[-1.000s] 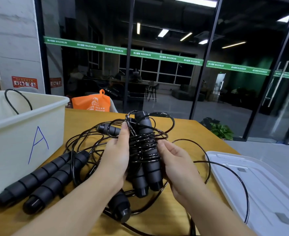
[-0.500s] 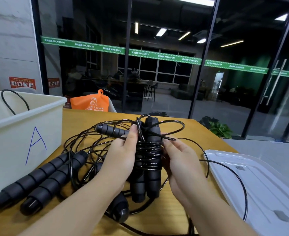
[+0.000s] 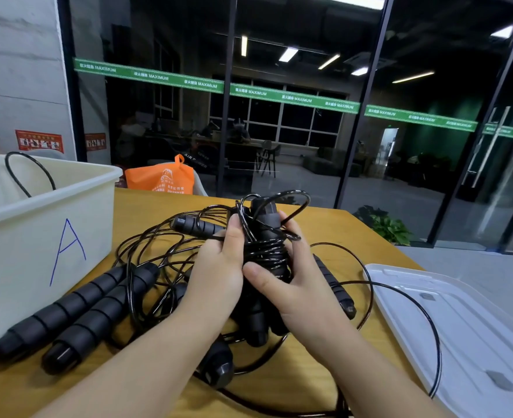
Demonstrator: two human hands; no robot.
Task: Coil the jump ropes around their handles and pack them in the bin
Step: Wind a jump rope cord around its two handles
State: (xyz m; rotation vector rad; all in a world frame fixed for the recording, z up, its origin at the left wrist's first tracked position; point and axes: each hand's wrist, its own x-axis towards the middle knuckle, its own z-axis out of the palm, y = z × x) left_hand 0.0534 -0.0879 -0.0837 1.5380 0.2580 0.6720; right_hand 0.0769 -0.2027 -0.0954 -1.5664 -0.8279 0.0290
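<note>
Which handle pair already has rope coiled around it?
The upright handle pair gripped between the left hand and right hand, cord wound around its middle. The handle pair lying beside the bin is bare, with no wraps.

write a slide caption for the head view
Both hands grip a rope-wrapped handle pair beside bin A.

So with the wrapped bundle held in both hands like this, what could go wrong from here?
1. The loose loop sticking out at the top of the bundle isn't tucked in, so the wraps may unwind once the left hand or right hand lets go.
2. Loose cord from other ropes lies tangled on the table right under the bundle, so lifting it toward the bin could snag and drag them along.
</note>
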